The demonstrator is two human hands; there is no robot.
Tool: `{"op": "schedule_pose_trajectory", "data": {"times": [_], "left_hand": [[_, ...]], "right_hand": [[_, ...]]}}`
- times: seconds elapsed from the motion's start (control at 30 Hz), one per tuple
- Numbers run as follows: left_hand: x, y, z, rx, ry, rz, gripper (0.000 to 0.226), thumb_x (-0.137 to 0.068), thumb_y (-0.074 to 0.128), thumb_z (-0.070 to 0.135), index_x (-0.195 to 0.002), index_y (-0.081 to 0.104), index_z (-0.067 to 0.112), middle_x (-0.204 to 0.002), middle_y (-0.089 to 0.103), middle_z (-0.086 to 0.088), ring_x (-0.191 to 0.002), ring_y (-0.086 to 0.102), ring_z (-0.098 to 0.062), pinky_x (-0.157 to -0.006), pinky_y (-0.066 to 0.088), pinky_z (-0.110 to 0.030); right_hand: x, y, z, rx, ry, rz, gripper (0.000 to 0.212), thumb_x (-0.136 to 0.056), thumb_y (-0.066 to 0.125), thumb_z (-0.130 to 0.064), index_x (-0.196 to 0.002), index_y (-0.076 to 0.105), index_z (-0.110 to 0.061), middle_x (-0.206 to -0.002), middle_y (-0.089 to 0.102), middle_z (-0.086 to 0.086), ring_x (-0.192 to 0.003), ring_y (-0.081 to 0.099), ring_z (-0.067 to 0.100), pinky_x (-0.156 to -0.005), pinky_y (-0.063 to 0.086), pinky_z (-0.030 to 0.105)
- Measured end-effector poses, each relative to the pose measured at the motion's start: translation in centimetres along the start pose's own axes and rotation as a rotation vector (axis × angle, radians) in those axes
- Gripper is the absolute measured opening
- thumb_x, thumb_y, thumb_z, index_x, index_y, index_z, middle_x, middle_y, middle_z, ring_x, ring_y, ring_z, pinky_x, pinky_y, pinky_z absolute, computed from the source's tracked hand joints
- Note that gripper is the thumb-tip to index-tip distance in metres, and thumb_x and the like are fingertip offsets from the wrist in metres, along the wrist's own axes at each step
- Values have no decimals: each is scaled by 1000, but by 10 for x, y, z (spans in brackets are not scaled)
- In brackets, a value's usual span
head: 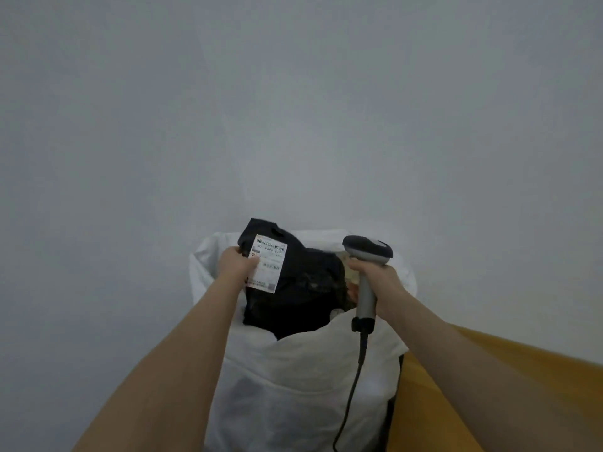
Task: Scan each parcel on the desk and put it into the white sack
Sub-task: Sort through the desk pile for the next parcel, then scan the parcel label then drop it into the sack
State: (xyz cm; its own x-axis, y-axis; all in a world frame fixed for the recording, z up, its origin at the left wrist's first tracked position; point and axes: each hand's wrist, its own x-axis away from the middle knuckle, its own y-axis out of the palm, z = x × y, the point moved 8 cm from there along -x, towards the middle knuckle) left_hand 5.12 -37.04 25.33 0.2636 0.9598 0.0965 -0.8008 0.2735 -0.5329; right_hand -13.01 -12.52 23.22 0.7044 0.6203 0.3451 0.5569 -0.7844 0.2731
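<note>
Black parcel [303, 288]: soft bag, white barcode label [267, 262] facing up, lower part inside the mouth of the sack.
Left hand [238, 261]: grips the parcel's upper left edge, thumb on the label.
White sack [293, 386]: open, upright, just beside the worktop's left edge; other contents too dim to tell.
Right hand [380, 278]: fingers curled round the handle of a grey scanner [367, 252], head up, above the sack's right rim.
Cable [350, 386]: black, hangs from the handle across the sack's front.
Worktop [440, 402]: yellow, lower right.
</note>
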Motion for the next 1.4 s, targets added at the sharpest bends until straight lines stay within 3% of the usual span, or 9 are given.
{"op": "schedule_pose_trajectory", "data": {"times": [0.1,0.17,0.27,0.37,0.43,0.57,0.7,0.87,1.4], "left_hand": [[-5,11,-7,-493,118,17,74,-85,68,26,-143,28,3,-140,42,-19,-128,41,-34,-100,37,-37],[4,28,14,-559,302,29,73,-87,64,26,-147,26,12,-141,37,-18,-130,36,-34,-105,32,-37],[15,81,25,-665,482,-168,58,-89,59,33,-143,39,24,-141,40,-12,-129,39,-32,-107,35,-41],[18,121,-7,-870,385,-415,35,-93,50,41,-119,64,23,-125,57,-10,-111,55,-30,-97,45,-43],[15,120,2,-848,400,-308,31,-93,50,39,-108,68,20,-116,60,-8,-105,57,-29,-91,48,-44],[41,143,71,-746,635,-193,30,-95,47,30,-120,61,20,-123,48,-9,-113,48,-28,-91,46,-40],[109,216,112,-674,780,-347,31,-96,47,25,-125,56,20,-129,43,-7,-116,48,-26,-88,45,-37],[216,314,126,-680,904,-595,36,-96,49,24,-132,51,18,-136,39,-9,-123,43,-26,-97,42,-36],[619,511,127,-762,1131,-968,42,-96,52,26,-137,49,18,-141,38,-11,-129,43,-27,-103,37,-35]], "right_hand": [[-5,2,13,12,35,38,11,-87,68,-8,-89,58,-5,-67,53,8,-56,51,19,-49,47,25],[-8,1,20,5,62,54,11,-85,69,-6,-89,59,-4,-69,54,10,-57,51,21,-53,47,29],[-10,-2,23,-5,68,76,14,-85,68,-4,-79,56,-5,-71,53,11,-58,52,22,-55,47,31],[-14,-7,26,-20,73,95,15,-86,69,-8,-83,54,-6,-78,55,13,-62,56,24,-57,51,33],[-13,-14,26,-50,79,99,15,-87,69,-9,-89,55,-4,-79,56,13,-60,58,25,-54,50,33],[-1,-43,22,-129,54,137,11,-89,66,-9,-94,57,-3,-70,63,17,-52,59,22,-51,47,29],[24,-110,23,-194,24,303,18,-88,68,-13,-99,57,-4,-74,67,18,-58,60,22,-55,50,31],[77,-231,26,-258,25,514,11,-89,61,-11,-93,54,-5,-54,56,9,-45,46,19,-50,41,29],[331,-579,97,-368,154,993,15,-91,64,-14,-99,60,-2,-65,63,13,-46,52,18,-48,44,30]]}}
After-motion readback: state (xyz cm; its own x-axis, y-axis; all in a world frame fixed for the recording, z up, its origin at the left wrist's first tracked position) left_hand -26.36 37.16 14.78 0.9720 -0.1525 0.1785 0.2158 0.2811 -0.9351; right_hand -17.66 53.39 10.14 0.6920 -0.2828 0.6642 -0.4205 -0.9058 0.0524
